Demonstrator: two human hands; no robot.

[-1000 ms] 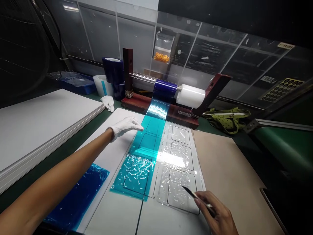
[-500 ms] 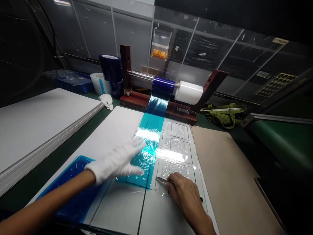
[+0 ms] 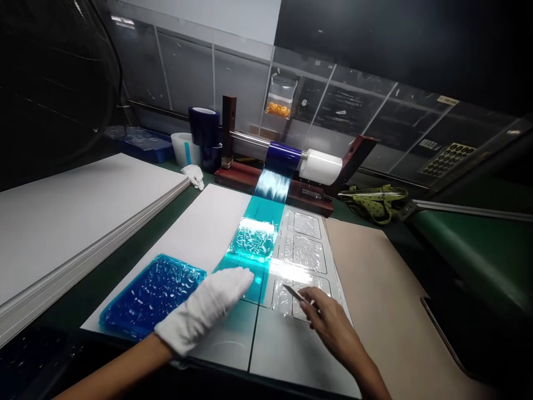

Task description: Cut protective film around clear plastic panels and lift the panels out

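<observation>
My left hand (image 3: pixel 216 303), in a white glove, lies with its fingers stretched out and together on the lower end of a strip of blue protective film (image 3: pixel 258 241). The strip runs up to a blue film roll (image 3: pixel 284 155). Bare, my right hand (image 3: pixel 327 319) grips a craft knife (image 3: pixel 293 293), its narrow blade pointing up and left, just right of the strip; most of its handle is hidden. Under both hands is a pale sheet with dark outlines, and clear film pieces (image 3: pixel 307 253) cover several outlined windows on the right.
A stack of blue film pieces (image 3: pixel 154 294) lies at left, beside thick white sheets (image 3: pixel 83 216). The wooden roll stand (image 3: pixel 245 173) also holds a white roll (image 3: pixel 321 166). At right are brown board (image 3: pixel 370 278), a phone-like dark object (image 3: pixel 447 333) and a green pouch (image 3: pixel 377 200).
My left hand has come down and its spread fingers have closed together on the film, which looks smoother near them. My right hand, with the knife, has moved slightly right. The view has shifted.
</observation>
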